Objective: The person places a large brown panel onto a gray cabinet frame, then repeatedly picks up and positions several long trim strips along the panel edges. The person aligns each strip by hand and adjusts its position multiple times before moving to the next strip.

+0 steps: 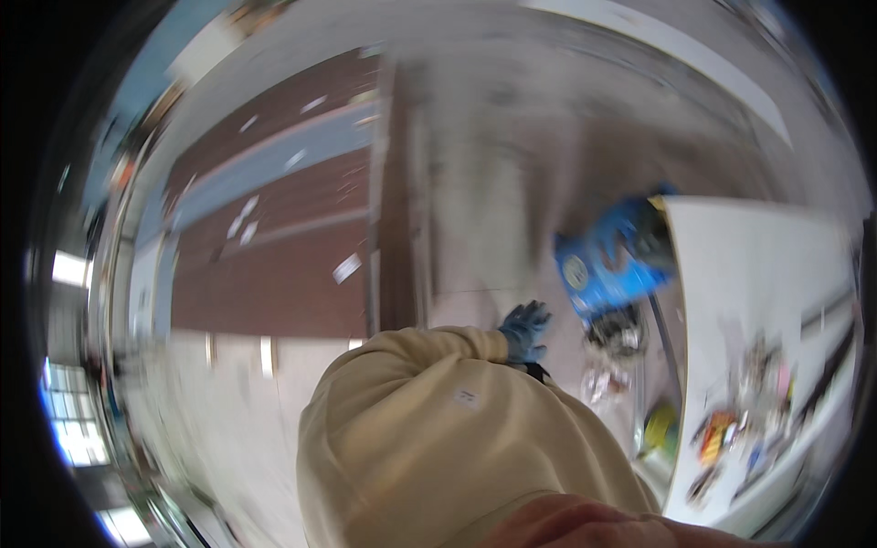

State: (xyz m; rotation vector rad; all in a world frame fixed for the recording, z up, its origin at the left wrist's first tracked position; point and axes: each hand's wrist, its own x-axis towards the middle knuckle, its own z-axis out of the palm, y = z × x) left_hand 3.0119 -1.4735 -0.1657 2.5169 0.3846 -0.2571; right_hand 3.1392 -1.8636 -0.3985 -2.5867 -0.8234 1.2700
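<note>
My left hand [524,332] wears a grey-blue work glove and comes out of a cream sleeve bent across the front of my body. Its fingers are spread, and nothing shows in them. Below it, a short dark strap or band [537,371] lies against the sweatshirt. Nearest on the right is a bright blue sack [598,274] on the floor, apart from the hand. A dark, crumpled bundle [618,334] lies just below the sack. My right hand does not appear.
Dark brown panels [274,292] with white slips on them lie at the left. A white table [731,247] at the right carries an orange-yellow packet [717,438] and blurred clutter. Clear plastic [605,385] and a yellow-green object [660,429] are beside it.
</note>
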